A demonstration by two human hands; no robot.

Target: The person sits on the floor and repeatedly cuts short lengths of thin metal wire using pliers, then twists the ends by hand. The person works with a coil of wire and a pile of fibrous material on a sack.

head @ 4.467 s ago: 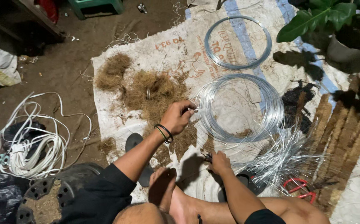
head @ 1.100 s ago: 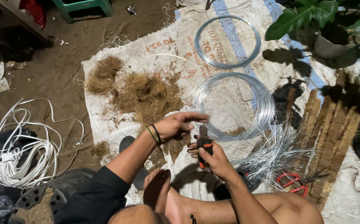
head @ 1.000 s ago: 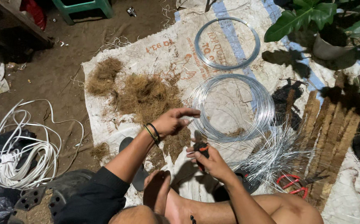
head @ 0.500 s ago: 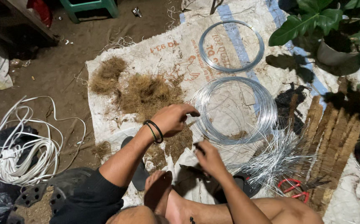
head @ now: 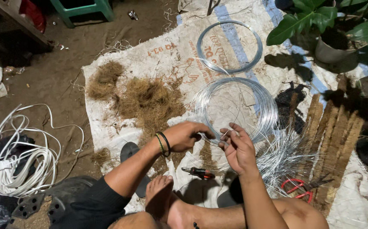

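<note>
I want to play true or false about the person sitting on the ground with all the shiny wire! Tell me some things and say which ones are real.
1. Both hands, the left hand and the right hand, meet at the near edge of the large silver wire coil. True.
2. The right hand grips the small orange-handled pliers. False: they lie on the white woven sack between the arms.
3. A smaller silver wire ring lies beyond the large coil. True.
4. The brown fibre pile sits on the person's right. False: it is to the left of the coils.
5. The red-handled scissors lie by the right knee. True.
</note>
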